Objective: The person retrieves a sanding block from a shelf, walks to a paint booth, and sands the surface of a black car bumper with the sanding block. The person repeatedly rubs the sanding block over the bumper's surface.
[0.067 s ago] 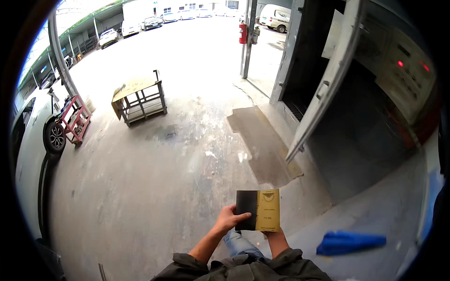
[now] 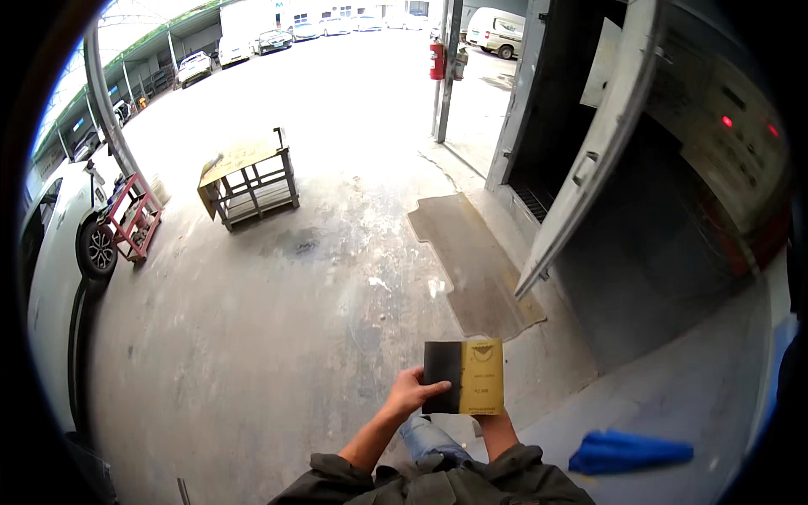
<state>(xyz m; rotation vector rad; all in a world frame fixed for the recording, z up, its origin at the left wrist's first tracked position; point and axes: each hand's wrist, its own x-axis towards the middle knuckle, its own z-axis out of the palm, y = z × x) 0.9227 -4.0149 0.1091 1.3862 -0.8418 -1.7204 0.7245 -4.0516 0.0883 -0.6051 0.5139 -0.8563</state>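
A concrete floor spreads under everything. A white car stands at the left edge, partly cut off, its front wheel toward the middle. On the right a tall metal door stands open. A low surface on legs stands ahead to the left. A brown mat lies on the floor near the door, stretching from far to near. A red trolley is beside the car, and a blue bundle, too blurred to tell its kind, lies at lower right.

The black-and-yellow sheet is held up in front of the body, above the floor. Its face is turned up to the viewer, black part left, yellow part right. The whole outline is nearly square; each part is longer than wide, its long axis running away from the person, as does the seam. A dark emblem sits at the far end.

The left hand has its grip pinching the black part, thumb across the front. The right hand is mostly hidden behind the yellow part; I cannot tell how its grip stands.
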